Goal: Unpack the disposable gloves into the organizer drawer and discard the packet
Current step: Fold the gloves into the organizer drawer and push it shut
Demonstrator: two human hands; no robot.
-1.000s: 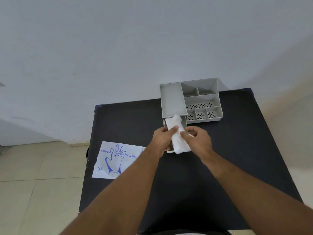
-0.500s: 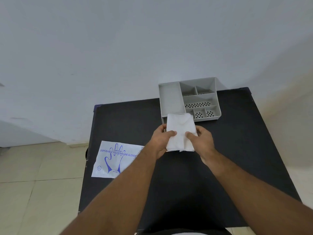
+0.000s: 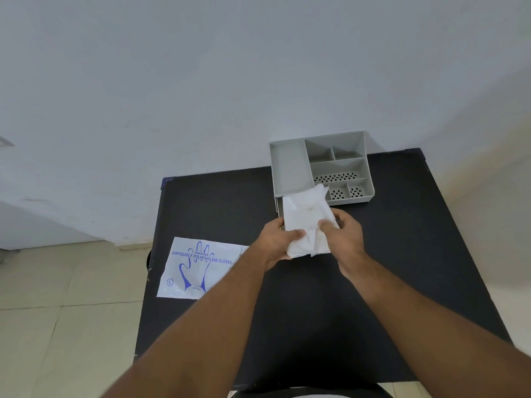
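Observation:
A folded stack of white, translucent disposable gloves [image 3: 305,222] is held over the front of the grey organizer [image 3: 290,168], which stands at the back of the black table [image 3: 402,254]. My left hand [image 3: 277,239] pinches the stack's lower left edge. From the right side, my right hand [image 3: 343,237] grips the same stack. The stack hides most of the drawer; only a sliver of its left edge [image 3: 277,208] shows below the organizer. The flat white gloves packet [image 3: 198,268] with blue print lies at the table's left edge.
The organizer has several open compartments, some with perforated floors [image 3: 336,177]. A white wall rises right behind the table. Beige tiled floor [image 3: 57,311] lies to the left, and the packet overhangs the table edge there.
The glove stack was narrow and lying down into the drawer a second ago. It has since been lifted and spread wider, and both hands have shifted slightly toward me with it.

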